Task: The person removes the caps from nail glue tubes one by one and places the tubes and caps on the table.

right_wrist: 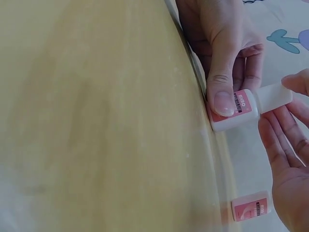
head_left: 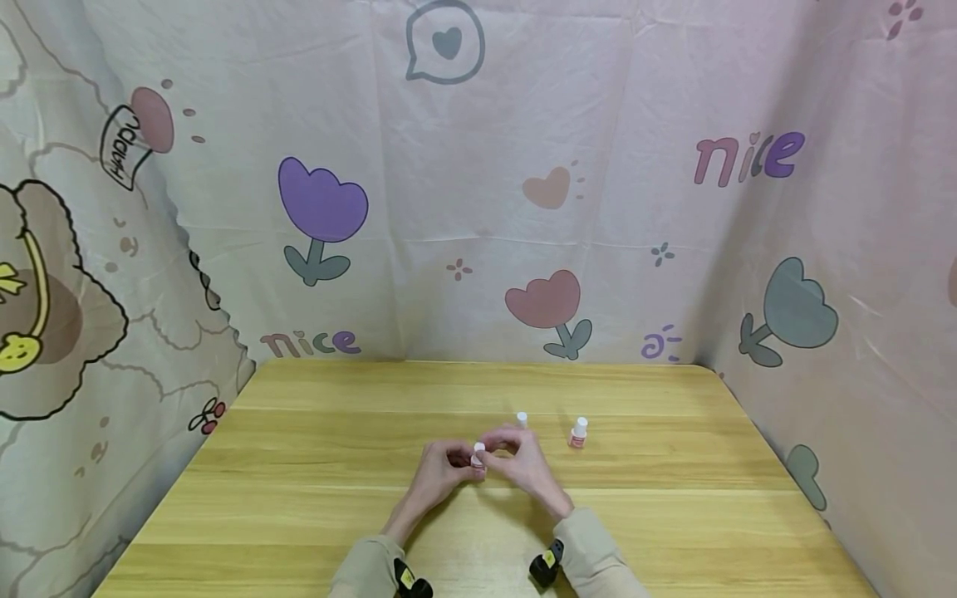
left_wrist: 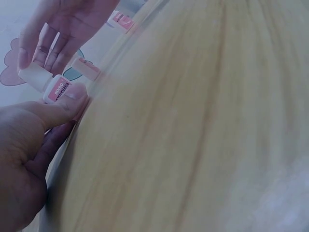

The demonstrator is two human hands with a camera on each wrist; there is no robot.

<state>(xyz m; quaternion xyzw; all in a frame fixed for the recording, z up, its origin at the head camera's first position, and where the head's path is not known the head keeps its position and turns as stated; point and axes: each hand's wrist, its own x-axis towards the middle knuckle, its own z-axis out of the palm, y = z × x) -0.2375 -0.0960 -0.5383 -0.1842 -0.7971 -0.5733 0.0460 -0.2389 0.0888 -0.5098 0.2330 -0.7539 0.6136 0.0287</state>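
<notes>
Upright on the table (head_left: pixel 359 498) stands a small white bottle (head_left: pixel 478 462) with a pink label. Its body (right_wrist: pixel 243 110) is pinched by the left hand (head_left: pixel 437 475), whose thumb lies across the label in both wrist views. The right hand (head_left: pixel 525 462) pinches the tall white cap (right_wrist: pixel 274 98) between thumb and fingers. In the left wrist view the cap (left_wrist: pixel 35 77) sits on top of the bottle, under the right fingers. Just behind the right hand is a second bottle (head_left: pixel 522 419), its lower part hidden in the head view.
A third bottle (head_left: pixel 578 433) with a white cap and pink label stands to the right of the hands. Past the table's far edge hangs a patterned cloth (head_left: pixel 463 208), with more cloth at both sides.
</notes>
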